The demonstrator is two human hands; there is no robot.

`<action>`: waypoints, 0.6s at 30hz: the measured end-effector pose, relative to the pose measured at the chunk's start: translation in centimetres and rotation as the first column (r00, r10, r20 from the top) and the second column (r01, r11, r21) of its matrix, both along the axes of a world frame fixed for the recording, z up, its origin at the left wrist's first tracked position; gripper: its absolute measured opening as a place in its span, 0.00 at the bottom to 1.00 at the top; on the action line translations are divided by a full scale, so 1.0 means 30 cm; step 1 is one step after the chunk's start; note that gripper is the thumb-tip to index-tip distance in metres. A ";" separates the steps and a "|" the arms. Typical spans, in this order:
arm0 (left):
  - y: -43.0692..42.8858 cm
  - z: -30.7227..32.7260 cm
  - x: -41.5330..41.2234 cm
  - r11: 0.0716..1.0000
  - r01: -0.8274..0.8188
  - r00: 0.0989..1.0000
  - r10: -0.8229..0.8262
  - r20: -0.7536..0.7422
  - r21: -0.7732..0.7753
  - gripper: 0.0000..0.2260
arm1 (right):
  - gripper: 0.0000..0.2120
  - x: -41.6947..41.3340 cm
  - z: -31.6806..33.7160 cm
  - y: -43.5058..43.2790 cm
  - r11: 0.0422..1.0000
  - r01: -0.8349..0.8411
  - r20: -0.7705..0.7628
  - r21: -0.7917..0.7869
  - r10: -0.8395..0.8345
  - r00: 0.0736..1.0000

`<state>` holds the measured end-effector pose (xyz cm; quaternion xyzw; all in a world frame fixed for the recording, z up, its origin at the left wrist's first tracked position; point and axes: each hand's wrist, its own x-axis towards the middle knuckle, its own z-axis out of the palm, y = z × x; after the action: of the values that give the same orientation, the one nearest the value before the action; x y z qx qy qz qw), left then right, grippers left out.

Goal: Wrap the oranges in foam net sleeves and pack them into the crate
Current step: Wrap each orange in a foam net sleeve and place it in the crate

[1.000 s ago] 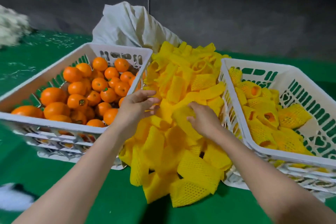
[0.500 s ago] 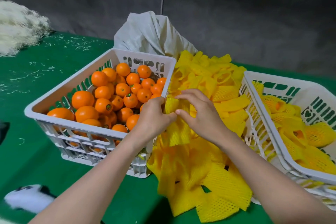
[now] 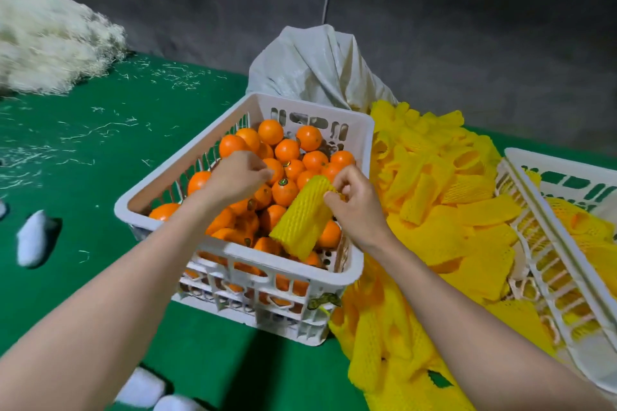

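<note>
Yellow foam net sleeve (image 3: 302, 217), pinched at its top by fingers of the right hand (image 3: 359, 207), hangs mid-frame over the white crate (image 3: 233, 264) of oranges (image 3: 287, 150). The left hand (image 3: 237, 177) curls above the fruit; I cannot tell whether it grips anything. A sleeve pile (image 3: 444, 197) lies to the right, and a second crate (image 3: 561, 162) sits at the right edge.

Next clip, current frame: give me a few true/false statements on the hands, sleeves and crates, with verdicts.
1. The right hand pinches a yellow foam sleeve by its upper end. True.
2. The sleeve pile lies to the right of the orange crate. True.
3. The left hand rests on the sleeve pile. False: it is over the fruit in the orange crate.
4. The orange crate is nearly empty. False: oranges fill it.
</note>
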<state>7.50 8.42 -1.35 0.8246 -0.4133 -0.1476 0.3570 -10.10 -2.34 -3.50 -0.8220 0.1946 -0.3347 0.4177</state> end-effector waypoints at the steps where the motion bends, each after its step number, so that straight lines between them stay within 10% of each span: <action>1: -0.014 -0.020 0.038 0.984 0.017 0.986 -0.046 0.160 0.175 0.13 | 0.15 0.008 -0.002 -0.003 1.000 -0.014 -0.025 0.008 0.014 1.000; 5: -0.066 -0.094 0.085 0.764 -0.060 0.853 -0.294 0.430 0.642 0.06 | 0.10 0.022 0.000 -0.017 0.997 -0.081 -0.118 -0.008 0.080 0.990; 9: -0.127 -0.146 0.085 0.609 -0.208 0.722 -0.433 0.540 0.766 0.18 | 0.09 0.019 -0.006 -0.019 0.993 -0.118 -0.185 -0.030 0.110 0.977; 14: -0.122 -0.127 0.087 0.691 -0.171 0.700 -0.417 0.580 0.702 0.03 | 0.08 0.012 -0.008 -0.021 0.993 -0.112 -0.189 -0.038 0.103 0.977; 18: -0.084 -0.106 0.107 0.854 -0.047 0.803 -0.277 0.527 0.519 0.11 | 0.12 0.000 0.009 -0.025 0.993 -0.086 -0.100 0.079 0.094 0.991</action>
<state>10.72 5.90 -4.52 0.8656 -0.4998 -0.0125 -0.0276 -10.09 -3.08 -3.24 -0.8301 0.1909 -0.2651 0.4520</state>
